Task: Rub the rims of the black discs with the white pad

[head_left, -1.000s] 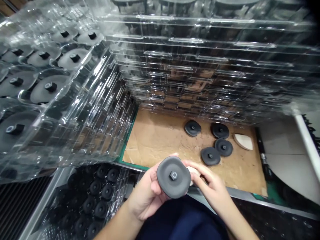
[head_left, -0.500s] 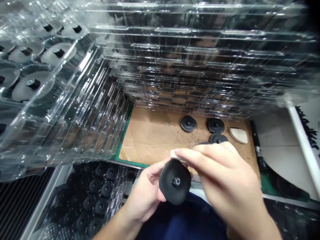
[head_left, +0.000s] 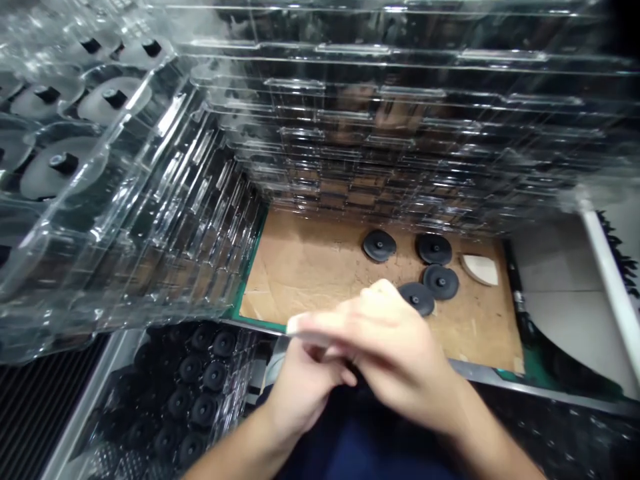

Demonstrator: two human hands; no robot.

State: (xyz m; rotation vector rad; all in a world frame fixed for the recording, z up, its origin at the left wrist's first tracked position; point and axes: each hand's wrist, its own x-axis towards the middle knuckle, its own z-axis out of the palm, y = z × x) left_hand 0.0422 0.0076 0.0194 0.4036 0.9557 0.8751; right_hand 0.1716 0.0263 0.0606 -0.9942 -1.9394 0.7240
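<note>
My left hand (head_left: pixel 303 390) is low in the middle of the head view, its fingers curled closed. The black round disc with a raised centre stub that it held a moment ago is now almost wholly hidden behind my right hand (head_left: pixel 393 347). That right hand reaches across over the left, its fingers bent and pressed together. At its index fingertip shows a small white bit (head_left: pixel 295 325); I cannot tell whether it is held or worn. Just beyond, several similar black discs (head_left: pixel 379 246) lie stub-up on a cardboard sheet (head_left: pixel 300 267).
Tall stacks of clear plastic trays (head_left: pixel 350 143) wall off the back and left. Pale discs (head_left: pixel 107 100) sit in the top left tray. A cream wedge-shaped piece (head_left: pixel 480 269) lies at the cardboard's right. Lower left, another tray holds black discs (head_left: pixel 203 408).
My right hand has swept leftward across my left hand, covering the black disc that was in plain view. The disc nearest my hands on the cardboard is now uncovered.
</note>
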